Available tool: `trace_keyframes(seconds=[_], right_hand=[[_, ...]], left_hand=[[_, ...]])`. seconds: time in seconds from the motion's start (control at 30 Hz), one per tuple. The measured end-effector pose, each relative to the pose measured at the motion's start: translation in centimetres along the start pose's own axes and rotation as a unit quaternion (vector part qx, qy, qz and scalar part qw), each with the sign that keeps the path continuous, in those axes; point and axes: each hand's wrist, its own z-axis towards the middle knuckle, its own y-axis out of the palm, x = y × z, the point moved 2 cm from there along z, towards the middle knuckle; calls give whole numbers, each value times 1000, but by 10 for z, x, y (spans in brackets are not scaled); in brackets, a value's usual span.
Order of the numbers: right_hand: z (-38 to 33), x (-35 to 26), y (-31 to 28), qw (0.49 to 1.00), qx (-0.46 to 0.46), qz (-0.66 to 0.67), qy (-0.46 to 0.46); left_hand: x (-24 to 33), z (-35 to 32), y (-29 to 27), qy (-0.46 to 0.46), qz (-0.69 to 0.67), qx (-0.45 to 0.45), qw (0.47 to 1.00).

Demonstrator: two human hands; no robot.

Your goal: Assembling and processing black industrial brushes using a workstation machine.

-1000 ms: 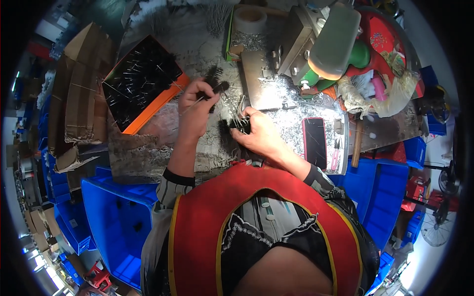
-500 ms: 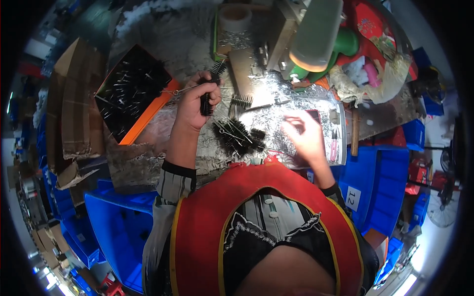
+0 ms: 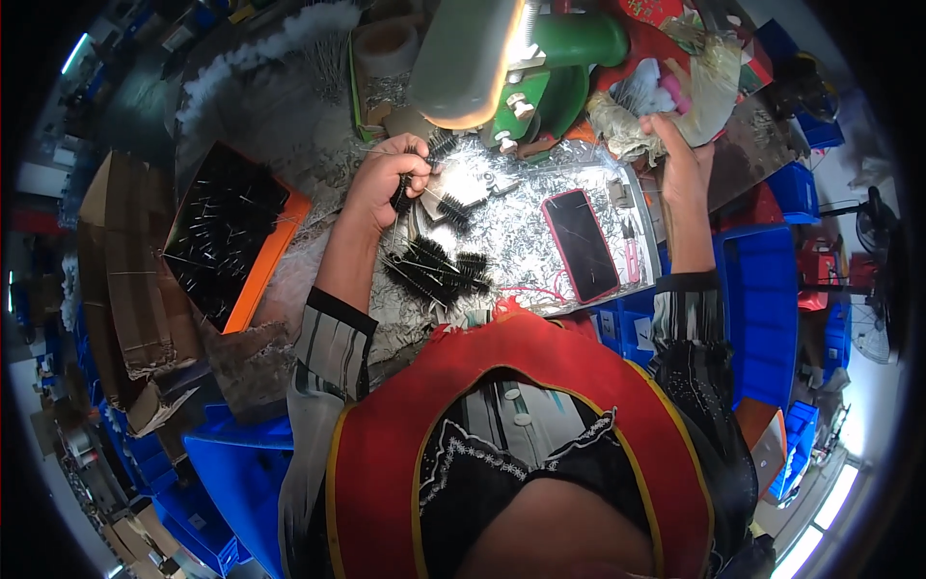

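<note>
My left hand (image 3: 391, 181) is closed around a few black twisted-wire brushes (image 3: 400, 199), whose bristles and wire ends stick out between the fingers. Just right of it, another small brush (image 3: 451, 210) lies on the worktop. A loose pile of black brushes (image 3: 436, 270) rests below that hand. Off to the right, my right hand (image 3: 683, 179) reaches up to the rim of a crumpled, yellowish plastic bag (image 3: 712, 82) with white and pink things inside. Its thumb side is stretched out; the other fingertips are partly hidden at the bag.
A phone with a red edge (image 3: 581, 245) lies on the scrap-strewn, shiny worktop (image 3: 516, 232). On the left stands an orange-edged box of black brushes (image 3: 260, 275), beside a cardboard box (image 3: 145, 280). A green machine with a lamp (image 3: 550, 92) rises at the back. Blue bins (image 3: 757, 309) flank me.
My right hand has moved from above the phone up and right to the plastic bag, uncovering the phone. My left hand still grips the brushes. The whole view has shifted.
</note>
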Motion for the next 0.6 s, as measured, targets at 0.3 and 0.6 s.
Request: trace_keyframes(seconds=[0.3, 0.6], right_hand=[[36, -52, 0, 991, -94, -14, 98], [79, -84, -3, 955, -222, -56, 188]], left_hand=[[4, 9, -14, -17, 26, 15, 999], [8, 15, -11, -44, 43, 16, 998]])
